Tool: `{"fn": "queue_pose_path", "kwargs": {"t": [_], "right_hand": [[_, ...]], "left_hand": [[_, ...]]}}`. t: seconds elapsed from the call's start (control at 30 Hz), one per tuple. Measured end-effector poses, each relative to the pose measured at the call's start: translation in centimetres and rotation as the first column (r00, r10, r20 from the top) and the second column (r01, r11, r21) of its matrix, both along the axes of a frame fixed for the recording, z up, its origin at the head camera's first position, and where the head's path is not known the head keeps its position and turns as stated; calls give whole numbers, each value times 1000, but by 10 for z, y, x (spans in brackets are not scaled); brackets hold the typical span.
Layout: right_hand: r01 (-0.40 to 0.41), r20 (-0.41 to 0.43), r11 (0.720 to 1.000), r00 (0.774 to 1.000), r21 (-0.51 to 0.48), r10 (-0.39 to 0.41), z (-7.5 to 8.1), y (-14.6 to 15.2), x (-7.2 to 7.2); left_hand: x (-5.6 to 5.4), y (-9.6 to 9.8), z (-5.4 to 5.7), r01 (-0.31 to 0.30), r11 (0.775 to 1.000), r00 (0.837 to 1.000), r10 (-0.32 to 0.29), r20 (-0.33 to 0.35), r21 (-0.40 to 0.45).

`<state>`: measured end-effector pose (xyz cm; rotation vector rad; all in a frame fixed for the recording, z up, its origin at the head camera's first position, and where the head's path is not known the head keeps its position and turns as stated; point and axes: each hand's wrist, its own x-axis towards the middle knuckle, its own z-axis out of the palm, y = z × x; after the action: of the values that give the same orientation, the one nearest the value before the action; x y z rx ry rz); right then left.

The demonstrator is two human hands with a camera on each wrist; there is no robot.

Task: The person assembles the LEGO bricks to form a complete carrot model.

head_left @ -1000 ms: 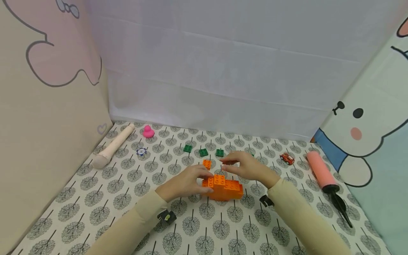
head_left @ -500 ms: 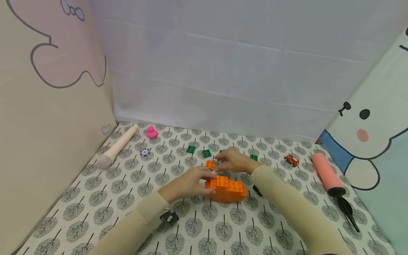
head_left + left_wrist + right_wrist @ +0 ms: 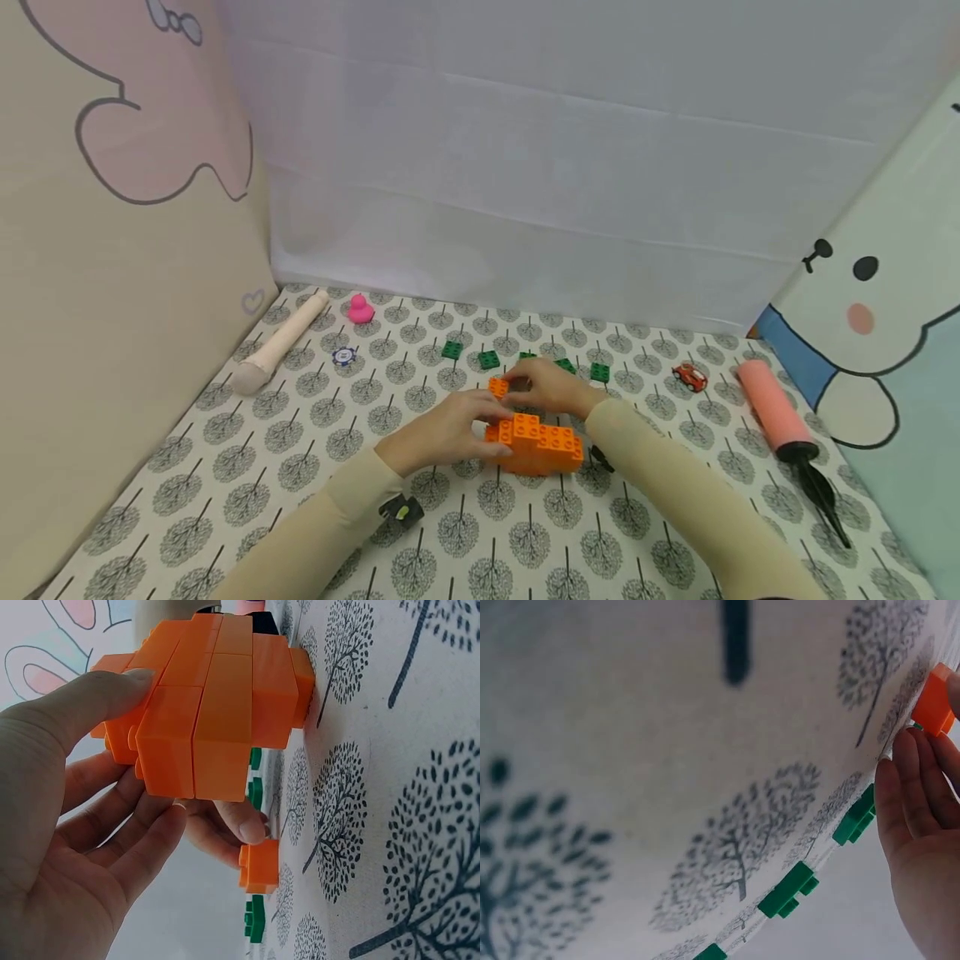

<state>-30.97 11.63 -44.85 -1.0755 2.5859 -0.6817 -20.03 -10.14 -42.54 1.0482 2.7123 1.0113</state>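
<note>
My left hand (image 3: 448, 427) grips a stepped build of joined orange toy bricks (image 3: 528, 446), the thumb on the near side and the fingers behind. In the left wrist view the thumb presses the flat side of this orange build (image 3: 199, 705), whose studs face the palm. Just beyond it, my right hand (image 3: 549, 385) has its thumb and fingertips at a small orange brick (image 3: 498, 387) on the cloth. The right wrist view shows this orange brick (image 3: 933, 701) between the thumb and fingers of the right hand (image 3: 930, 825).
Several green bricks (image 3: 489, 359) lie in a row behind the hands. Left are a pale mallet-like stick (image 3: 281, 342), a pink duck (image 3: 361, 309) and a blue-white poker chip (image 3: 344, 357). Right are a red toy car (image 3: 689, 377) and a pink cylinder with a black nozzle (image 3: 774, 408).
My right hand has moved left and down to the small orange brick, uncovering green bricks behind it. The left hand keeps its grip on the build. The head view has shifted slightly.
</note>
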Motion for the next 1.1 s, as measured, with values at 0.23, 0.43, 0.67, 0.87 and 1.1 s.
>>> {"fn": "queue_pose_path", "kwargs": {"t": [0.23,0.43,0.67,0.87,1.1], "right_hand": [[54,-8,999,999,-4,-54,6,10,5],[49,-75,998,996,-38,-52,37,28,22],[61,-212,995,974,-84,-78,75,63,58],[-28,-282,994,959,-101,-2,86,77,95],[-101,-311,991,948,-82,71,83,74,109]], "left_hand": [[1,-1,-1,-2,1000,1000,2,0,3],[1,-1,-1,-16,1000,1000,16,11,-3],[1,0,1,-13,1000,1000,13,6,-16],[2,1,2,-19,1000,1000,20,17,-19],[2,1,2,-17,1000,999,17,31,-1]]}}
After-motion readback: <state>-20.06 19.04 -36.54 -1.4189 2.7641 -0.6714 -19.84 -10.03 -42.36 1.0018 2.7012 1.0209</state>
